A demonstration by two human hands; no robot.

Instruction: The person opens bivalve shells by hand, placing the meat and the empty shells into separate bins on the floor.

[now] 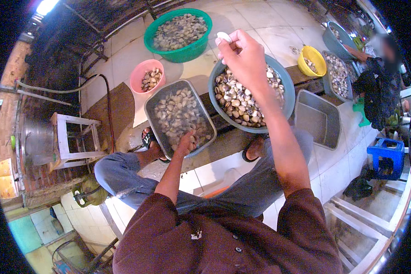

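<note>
My right hand [245, 56] is raised above a round blue-grey tub [212, 99] and pinches a pale clam [223, 36] between thumb and fingers. Many clams [238, 102], some white and some brown, fill that tub. Down in a grey rectangular basin [181, 83] is my left hand [187, 143], among clams [176, 109] lying in cloudy water. A clam shows at its fingers, but whether the hand grips it is unclear. The basin stands between my feet, left of the round tub.
Beyond are a green tub [183, 54] of clams in water and a pink bowl [136, 77] of clams. To the right stand a yellow bucket [303, 63], a grey bin [320, 140], a blue stool [385, 150] and another person [376, 89] beside a clam tray [347, 89].
</note>
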